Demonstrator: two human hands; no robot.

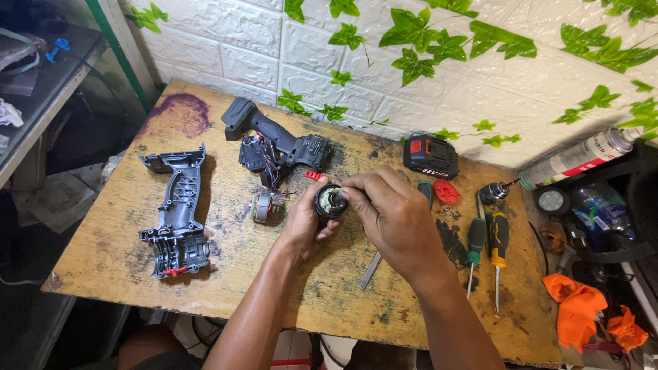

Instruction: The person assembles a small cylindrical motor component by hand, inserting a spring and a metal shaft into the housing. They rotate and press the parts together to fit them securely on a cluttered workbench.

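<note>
My left hand [301, 223] grips a small black cylindrical gearbox part [329, 203] from below, over the middle of the worn wooden table [110, 253]. My right hand [391, 212] reaches over it, fingertips pinched at the open end of the part. Just left of my hands lies a small motor [262, 207] with thin wires running to the opened black drill body [274, 140]. The empty grey half shell [177, 216] of the drill housing lies at the table's left.
A black and red battery pack [430, 155], a red plastic piece [446, 191] and a drill chuck [492, 193] lie at the back right. Two screwdrivers [486, 247] and a flat metal strip [370, 271] lie right of my hands. An orange cloth [579, 308] and a tube [579, 157] sit at far right.
</note>
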